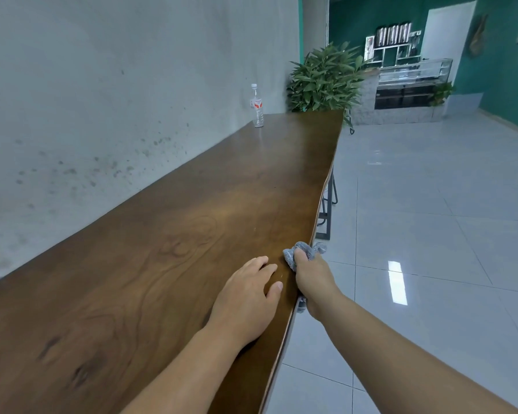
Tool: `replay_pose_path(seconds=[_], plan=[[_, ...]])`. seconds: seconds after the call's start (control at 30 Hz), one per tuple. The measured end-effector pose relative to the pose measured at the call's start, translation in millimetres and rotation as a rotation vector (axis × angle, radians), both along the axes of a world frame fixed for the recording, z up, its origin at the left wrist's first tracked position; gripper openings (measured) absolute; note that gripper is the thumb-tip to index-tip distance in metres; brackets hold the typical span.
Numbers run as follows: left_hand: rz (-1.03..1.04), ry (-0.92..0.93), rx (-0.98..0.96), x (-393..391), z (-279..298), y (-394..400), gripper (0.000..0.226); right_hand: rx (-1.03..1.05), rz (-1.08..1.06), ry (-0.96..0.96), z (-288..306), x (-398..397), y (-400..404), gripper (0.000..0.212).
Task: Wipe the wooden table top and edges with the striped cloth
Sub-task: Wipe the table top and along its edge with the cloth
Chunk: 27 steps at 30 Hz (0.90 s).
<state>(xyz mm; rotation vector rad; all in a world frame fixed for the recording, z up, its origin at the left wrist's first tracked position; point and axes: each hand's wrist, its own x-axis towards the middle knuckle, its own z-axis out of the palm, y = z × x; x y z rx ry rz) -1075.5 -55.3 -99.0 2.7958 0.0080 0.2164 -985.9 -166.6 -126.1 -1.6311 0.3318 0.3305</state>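
A long dark wooden table (168, 249) runs along the grey wall and away from me. My right hand (313, 279) grips the bunched grey striped cloth (307, 252) against the table's right edge, fingers curled round it; a bit of cloth also shows below the hand at the edge. My left hand (245, 297) rests flat on the table top just left of the right hand, fingers straight and spread slightly.
A clear plastic water bottle (257, 106) stands at the far end of the table near the wall. A leafy green plant (326, 79) sits beyond the far end. Dark metal stool legs (326, 210) show under the right edge. White tiled floor lies to the right.
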Motion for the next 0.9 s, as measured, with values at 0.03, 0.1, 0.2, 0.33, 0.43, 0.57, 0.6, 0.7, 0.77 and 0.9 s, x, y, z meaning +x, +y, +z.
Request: replay_pose_path(seconds=[0.03,0.1,0.2,0.33,0.43,0.57,0.6,0.7,0.77,0.9], plan=[[0.0,-0.007,-0.006,-1,-1,0,0.047,-0.004,0.001,0.0,-2,-4,1,0.05],[0.002,-0.024,-0.019,-2,-2,-1,0.047,-0.011,0.001,-0.001,-3,-5,1,0.048],[0.017,-0.035,-0.029,-1,-2,-1,0.047,-0.031,-0.006,-0.013,0,7,2,0.05],[0.027,-0.042,-0.023,-1,-2,-2,0.046,-0.048,-0.021,-0.022,7,30,-1,0.058],[0.038,-0.032,-0.019,-2,0,-3,0.045,-0.043,-0.027,-0.023,11,37,-2,0.058],[0.035,-0.003,-0.013,-5,2,-3,0.045,-0.001,-0.009,-0.003,11,24,-2,0.06],[0.038,0.012,-0.01,-7,3,-3,0.046,0.011,0.002,0.005,11,17,-2,0.059],[0.06,0.038,-0.007,-18,4,-3,0.048,0.038,0.041,0.018,8,-10,-2,0.055],[0.071,0.04,-0.006,-24,4,-4,0.049,0.043,0.049,0.005,5,-22,-1,0.053],[0.096,0.011,-0.006,-26,1,-5,0.048,0.01,0.054,-0.018,5,-23,0,0.052]])
